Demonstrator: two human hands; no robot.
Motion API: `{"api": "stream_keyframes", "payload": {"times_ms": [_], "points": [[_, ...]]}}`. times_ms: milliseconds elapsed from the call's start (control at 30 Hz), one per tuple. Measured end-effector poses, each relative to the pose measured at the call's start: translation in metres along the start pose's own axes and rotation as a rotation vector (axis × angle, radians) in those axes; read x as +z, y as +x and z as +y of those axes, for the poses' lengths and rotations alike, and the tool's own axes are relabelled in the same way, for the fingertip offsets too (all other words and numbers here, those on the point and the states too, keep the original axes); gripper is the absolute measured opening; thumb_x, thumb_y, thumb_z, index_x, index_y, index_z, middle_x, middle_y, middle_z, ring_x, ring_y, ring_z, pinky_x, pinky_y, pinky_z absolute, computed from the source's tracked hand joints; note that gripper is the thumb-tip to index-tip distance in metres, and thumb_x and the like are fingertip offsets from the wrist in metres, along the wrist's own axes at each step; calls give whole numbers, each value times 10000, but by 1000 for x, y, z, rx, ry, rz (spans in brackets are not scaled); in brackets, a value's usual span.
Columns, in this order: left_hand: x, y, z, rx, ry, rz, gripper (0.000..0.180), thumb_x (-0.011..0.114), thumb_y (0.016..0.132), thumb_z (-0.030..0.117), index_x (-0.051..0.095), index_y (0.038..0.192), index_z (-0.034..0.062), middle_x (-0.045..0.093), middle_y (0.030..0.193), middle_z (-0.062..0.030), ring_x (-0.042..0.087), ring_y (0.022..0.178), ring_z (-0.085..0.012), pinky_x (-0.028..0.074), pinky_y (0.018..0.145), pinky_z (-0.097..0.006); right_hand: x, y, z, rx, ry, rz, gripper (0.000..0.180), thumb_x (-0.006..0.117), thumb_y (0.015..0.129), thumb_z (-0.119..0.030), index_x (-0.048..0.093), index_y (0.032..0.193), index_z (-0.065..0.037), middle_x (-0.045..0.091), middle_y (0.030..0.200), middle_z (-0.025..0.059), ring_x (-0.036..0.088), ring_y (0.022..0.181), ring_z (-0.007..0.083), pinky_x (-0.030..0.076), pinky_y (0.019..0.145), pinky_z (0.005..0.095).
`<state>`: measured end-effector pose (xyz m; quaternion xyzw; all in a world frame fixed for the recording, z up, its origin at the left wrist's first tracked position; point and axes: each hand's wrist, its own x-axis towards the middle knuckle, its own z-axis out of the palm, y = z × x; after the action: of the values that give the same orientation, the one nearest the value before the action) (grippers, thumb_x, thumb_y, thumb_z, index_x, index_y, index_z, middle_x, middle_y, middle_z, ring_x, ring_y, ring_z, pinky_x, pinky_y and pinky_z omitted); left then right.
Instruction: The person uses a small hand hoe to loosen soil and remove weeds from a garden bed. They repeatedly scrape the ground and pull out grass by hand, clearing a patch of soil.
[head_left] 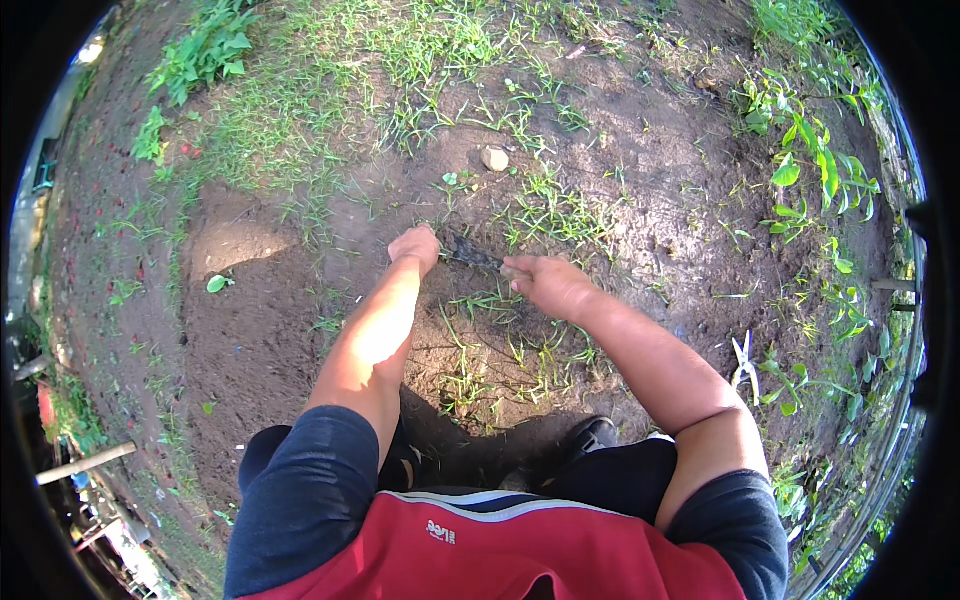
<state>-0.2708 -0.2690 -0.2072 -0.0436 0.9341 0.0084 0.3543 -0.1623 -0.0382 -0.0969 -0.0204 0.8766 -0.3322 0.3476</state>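
Note:
My right hand (pixel 550 284) is closed around the pale handle of a short hand tool (pixel 474 254) with a dark, flat blade. The blade points left, low over the soil, towards my left hand. Just beyond its tip, my left hand (pixel 415 245) is closed with the fingers bent down at the ground; whatever they pinch is hidden. Tufts of grass (pixel 558 212) grow right behind the blade, and more thin grass (pixel 470 365) stands between my forearms and my feet.
A round pale stone (pixel 494 158) lies beyond my hands. Pruning shears (pixel 745 366) with light handles rest on the soil at the right. Leafy plants (pixel 820 165) line the right side, grass (pixel 300 110) covers the far left, and a small seedling (pixel 218 284) stands in bare soil.

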Motion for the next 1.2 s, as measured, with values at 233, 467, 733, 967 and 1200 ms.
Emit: {"api": "stream_keyframes", "payload": {"times_ms": [233, 467, 733, 967, 1200], "points": [[-5, -8, 13, 114, -143, 75, 357, 360, 929, 209, 520, 1230, 104, 587, 1187, -170, 524, 1157, -336, 408, 961, -434, 20, -2, -22, 74, -192, -53, 433, 431, 945, -321, 398, 1367, -228, 617, 1144, 113, 585, 1049, 305, 451, 940, 406], [-27, -13, 5, 111, -233, 184, 328, 361, 935, 222, 529, 1179, 81, 584, 1167, -200, 547, 1103, -377, 424, 928, -466, -21, -18, -17, 11, -259, 40, 390, 471, 932, -296, 467, 1314, -215, 617, 1155, 61, 584, 1071, 236, 482, 896, 359], [-20, -32, -23, 245, 20, -52, 474, 488, 876, 335, 480, 1218, 7, 573, 1166, -243, 552, 1101, -360, 429, 939, -414, -28, -24, 15, 112, 224, -132, 392, 606, 877, -280, 561, 1254, -182, 627, 1145, 97, 599, 983, 209, 446, 919, 318], [0, -37, -14, 286, 166, 28, 445, 508, 876, 338, 467, 1183, 19, 610, 1112, -196, 574, 1064, -353, 456, 885, -435, -1, -13, 12, 120, 250, -125, 407, 624, 860, -243, 560, 1246, -132, 601, 1189, 139, 580, 1082, 270, 423, 966, 319], [7, -26, -12, 337, 217, 34, 278, 431, 878, 133, 543, 1122, 62, 622, 1093, -186, 589, 1053, -338, 461, 887, -429, 49, -23, 18, 137, 540, -162, 481, 593, 887, -207, 447, 1340, -132, 579, 1241, 105, 541, 1159, 234, 384, 1010, 282]]}}
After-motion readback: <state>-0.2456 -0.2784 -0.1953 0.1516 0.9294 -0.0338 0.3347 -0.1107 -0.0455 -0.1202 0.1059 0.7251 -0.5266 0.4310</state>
